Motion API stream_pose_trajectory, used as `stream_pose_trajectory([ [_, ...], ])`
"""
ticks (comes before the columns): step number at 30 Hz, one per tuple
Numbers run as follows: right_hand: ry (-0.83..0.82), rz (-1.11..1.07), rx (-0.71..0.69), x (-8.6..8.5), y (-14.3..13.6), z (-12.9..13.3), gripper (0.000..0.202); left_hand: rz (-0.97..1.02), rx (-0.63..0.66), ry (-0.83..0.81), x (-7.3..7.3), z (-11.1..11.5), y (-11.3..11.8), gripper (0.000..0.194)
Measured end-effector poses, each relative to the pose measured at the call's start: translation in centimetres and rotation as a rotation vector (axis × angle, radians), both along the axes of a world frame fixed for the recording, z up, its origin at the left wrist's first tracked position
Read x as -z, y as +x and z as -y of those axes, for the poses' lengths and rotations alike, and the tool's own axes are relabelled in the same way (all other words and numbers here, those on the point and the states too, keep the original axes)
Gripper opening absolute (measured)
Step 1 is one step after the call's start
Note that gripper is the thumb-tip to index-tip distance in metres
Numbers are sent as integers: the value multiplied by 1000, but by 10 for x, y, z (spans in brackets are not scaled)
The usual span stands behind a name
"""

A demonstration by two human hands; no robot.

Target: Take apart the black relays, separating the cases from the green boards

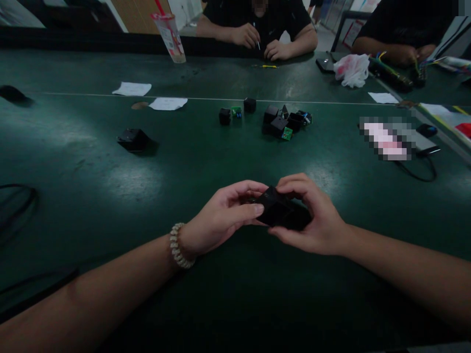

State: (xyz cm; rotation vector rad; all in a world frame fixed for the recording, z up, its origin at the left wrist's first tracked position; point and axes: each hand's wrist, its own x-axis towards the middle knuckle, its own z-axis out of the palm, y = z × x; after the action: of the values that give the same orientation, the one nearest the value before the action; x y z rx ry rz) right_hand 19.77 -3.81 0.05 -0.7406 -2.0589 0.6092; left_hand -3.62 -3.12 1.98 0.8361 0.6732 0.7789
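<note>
Between both hands, just above the green tabletop, is a black plastic housing (274, 206). My left hand (235, 208) grips its left side, thumb on the near face and fingers behind. Around the right end curls my right hand (312, 213), fingers on the top edge and thumb below. The palm hides part of the housing, and its dark inside is hard to make out. Farther off lies a pile of black plastic cases (279, 125) with a small green circuit board (287, 133). Another black case (133, 139) stands alone to the left.
Two small black cubes flank a green board (236, 112) at mid table. Paper slips (168, 103) lie left, near a drink cup (171, 41). A plastic bag (352, 69) and a cable (419, 175) are right. Across the table, a person's hands (247, 37) hold a thin tool.
</note>
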Motion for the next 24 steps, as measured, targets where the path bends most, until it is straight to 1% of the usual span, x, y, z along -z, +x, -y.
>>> stream_pose_trajectory([
  [3, 44, -1, -37, -1, 1, -1, 71, -62, -13, 90, 2, -1, 0, 30],
  [7, 100, -4, -22, -1, 1, -1, 64, -104, 21, 183, 6, -2, -2, 34],
  [11, 129, 10, -19, -3, 0, 0, 57, -145, 45, 208, 5, -2, -3, 37],
  [19, 127, -19, -32, -5, -2, 1, 48, -182, 48, 272, -2, -3, -2, 34],
  [24, 137, -23, -46, -5, -3, 1, 45, -171, 42, 309, 0, -2, -2, 33],
])
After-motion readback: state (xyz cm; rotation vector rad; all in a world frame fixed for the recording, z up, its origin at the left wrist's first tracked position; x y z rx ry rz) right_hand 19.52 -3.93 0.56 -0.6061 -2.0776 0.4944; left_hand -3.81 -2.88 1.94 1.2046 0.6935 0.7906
